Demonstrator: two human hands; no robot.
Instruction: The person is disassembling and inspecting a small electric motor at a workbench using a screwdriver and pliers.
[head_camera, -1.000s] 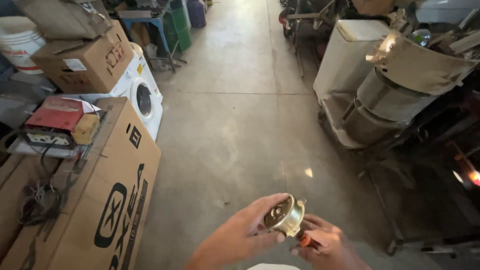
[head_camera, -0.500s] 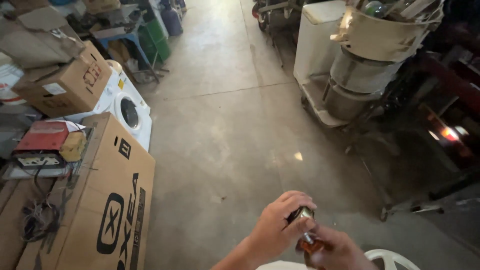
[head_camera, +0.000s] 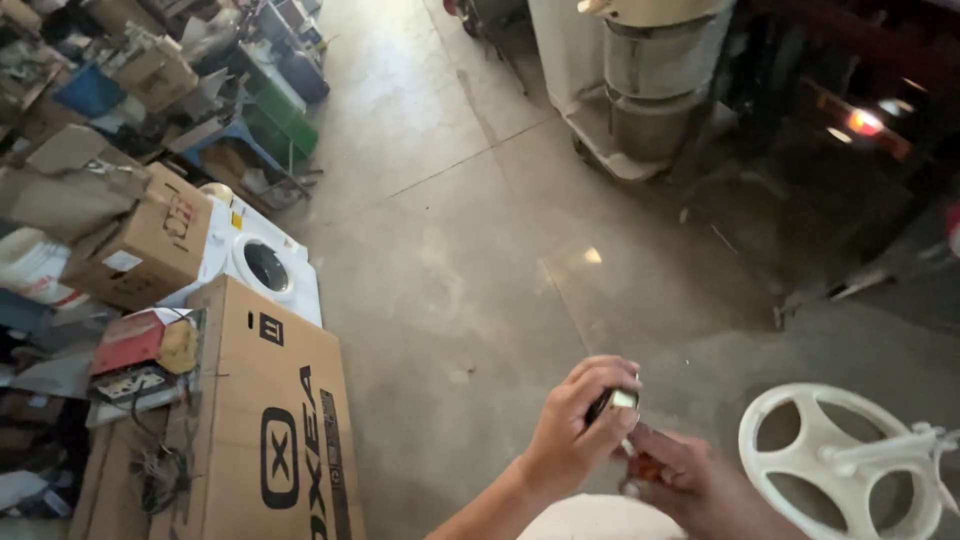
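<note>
Our view's swung down since before; left hand (head_camera: 575, 430) is pinching the small metal part (head_camera: 612, 403) from above, right hand (head_camera: 690, 478) cupped just below it.

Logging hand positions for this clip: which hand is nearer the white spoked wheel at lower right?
Right. The right hand is just left of the white spoked wheel; the left hand, holding a small metal part, is farther left.

Bare concrete floor (head_camera: 450, 230) spreads ahead of the hands, with a bright glint of light; cardboard boxes (head_camera: 270, 420) and a white washing machine (head_camera: 262, 262) crowd their left. Metal drums (head_camera: 660, 70) stand far ahead; a white wheel (head_camera: 840, 460) lies just right.
</note>
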